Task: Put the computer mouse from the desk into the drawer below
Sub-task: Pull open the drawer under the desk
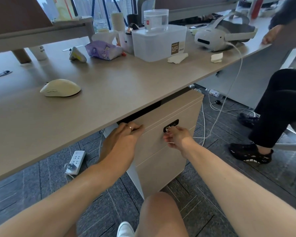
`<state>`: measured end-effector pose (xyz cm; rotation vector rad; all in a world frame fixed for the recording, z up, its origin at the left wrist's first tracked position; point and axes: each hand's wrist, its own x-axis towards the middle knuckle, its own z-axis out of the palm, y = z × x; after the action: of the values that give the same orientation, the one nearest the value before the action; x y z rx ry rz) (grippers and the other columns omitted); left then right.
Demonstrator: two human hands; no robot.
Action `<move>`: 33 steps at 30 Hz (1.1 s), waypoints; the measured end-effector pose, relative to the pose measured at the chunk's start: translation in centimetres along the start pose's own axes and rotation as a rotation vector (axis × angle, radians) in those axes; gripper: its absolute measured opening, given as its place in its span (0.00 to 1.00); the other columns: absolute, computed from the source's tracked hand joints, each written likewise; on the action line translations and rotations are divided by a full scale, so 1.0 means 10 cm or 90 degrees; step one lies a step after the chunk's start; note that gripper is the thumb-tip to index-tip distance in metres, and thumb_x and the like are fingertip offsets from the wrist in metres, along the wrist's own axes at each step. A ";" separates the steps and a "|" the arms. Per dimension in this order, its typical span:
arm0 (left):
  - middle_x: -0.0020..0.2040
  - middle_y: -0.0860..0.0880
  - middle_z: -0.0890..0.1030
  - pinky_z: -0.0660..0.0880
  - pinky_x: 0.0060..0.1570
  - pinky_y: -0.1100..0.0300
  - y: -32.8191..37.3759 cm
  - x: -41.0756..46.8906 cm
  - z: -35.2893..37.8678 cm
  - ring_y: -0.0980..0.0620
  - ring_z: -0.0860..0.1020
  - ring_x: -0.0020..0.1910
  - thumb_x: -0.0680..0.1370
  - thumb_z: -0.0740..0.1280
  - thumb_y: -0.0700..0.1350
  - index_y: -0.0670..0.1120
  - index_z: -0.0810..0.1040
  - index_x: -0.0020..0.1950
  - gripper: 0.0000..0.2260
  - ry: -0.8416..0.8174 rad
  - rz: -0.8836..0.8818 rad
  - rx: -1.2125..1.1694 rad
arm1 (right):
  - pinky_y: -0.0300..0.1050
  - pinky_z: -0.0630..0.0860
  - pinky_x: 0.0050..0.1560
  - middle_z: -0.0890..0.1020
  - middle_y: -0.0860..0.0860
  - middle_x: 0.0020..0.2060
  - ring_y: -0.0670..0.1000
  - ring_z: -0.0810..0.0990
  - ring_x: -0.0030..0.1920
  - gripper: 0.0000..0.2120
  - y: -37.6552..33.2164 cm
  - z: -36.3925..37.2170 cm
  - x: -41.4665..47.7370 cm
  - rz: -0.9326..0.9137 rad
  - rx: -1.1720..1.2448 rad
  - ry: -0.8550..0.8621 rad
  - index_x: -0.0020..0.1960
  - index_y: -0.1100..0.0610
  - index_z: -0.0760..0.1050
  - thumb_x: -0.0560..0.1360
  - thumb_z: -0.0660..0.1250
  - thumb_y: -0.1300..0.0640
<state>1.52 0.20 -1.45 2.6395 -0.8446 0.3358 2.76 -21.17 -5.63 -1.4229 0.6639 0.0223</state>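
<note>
Mouse (60, 88) lies untouched on desk (109, 86) — both hands below, fingers (135, 128) curled on drawer (154, 124).

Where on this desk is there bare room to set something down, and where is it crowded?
Free: the desk between the mouse and the front edge, rightward to below the plastic box. Crowded: the back row around the box and the headset.

The cream rounded computer mouse (60, 88) lies on the beige laminate desk (109, 86), left; the beige drawer cabinet (162, 151) stands below, right; a white power strip (76, 161) lies on the floor, left of it.
</note>
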 end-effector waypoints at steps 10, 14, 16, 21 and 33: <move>0.69 0.51 0.75 0.72 0.54 0.58 0.07 0.04 -0.11 0.50 0.71 0.64 0.73 0.64 0.27 0.50 0.72 0.76 0.33 -0.017 -0.002 -0.024 | 0.41 0.69 0.31 0.77 0.53 0.30 0.51 0.73 0.30 0.10 0.11 -0.02 -0.16 -0.044 0.022 0.074 0.40 0.57 0.72 0.79 0.59 0.57; 0.64 0.46 0.78 0.78 0.51 0.49 0.10 0.01 -0.11 0.43 0.75 0.61 0.71 0.64 0.25 0.46 0.77 0.72 0.31 -0.008 -0.002 -0.037 | 0.43 0.69 0.34 0.77 0.53 0.31 0.50 0.73 0.32 0.10 0.23 -0.23 -0.43 -0.075 0.038 0.074 0.40 0.57 0.72 0.80 0.59 0.58; 0.64 0.46 0.79 0.78 0.50 0.49 0.11 0.00 -0.11 0.43 0.75 0.60 0.69 0.65 0.24 0.46 0.77 0.71 0.32 -0.004 -0.003 -0.020 | 0.44 0.69 0.34 0.77 0.54 0.31 0.51 0.74 0.32 0.10 0.26 -0.33 -0.54 -0.071 0.029 0.082 0.40 0.58 0.73 0.80 0.58 0.59; 0.67 0.48 0.77 0.73 0.48 0.56 0.17 0.03 -0.12 0.46 0.72 0.62 0.71 0.63 0.25 0.47 0.75 0.73 0.33 -0.015 -0.016 0.016 | 0.45 0.69 0.35 0.79 0.54 0.33 0.50 0.75 0.33 0.12 0.32 -0.52 -0.81 -0.061 -0.002 0.110 0.37 0.58 0.72 0.79 0.58 0.59; 0.72 0.47 0.74 0.74 0.60 0.52 0.38 -0.06 -0.20 0.46 0.69 0.71 0.79 0.67 0.54 0.47 0.71 0.75 0.26 -0.036 -0.050 0.102 | 0.47 0.69 0.38 0.81 0.54 0.31 0.52 0.75 0.33 0.13 0.52 -0.99 -1.31 -0.052 -0.004 0.137 0.39 0.59 0.74 0.80 0.58 0.58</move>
<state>-1.40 -1.59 1.10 2.8335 -0.7582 0.3212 -14.12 -24.42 -4.65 -1.4690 0.7821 -0.1962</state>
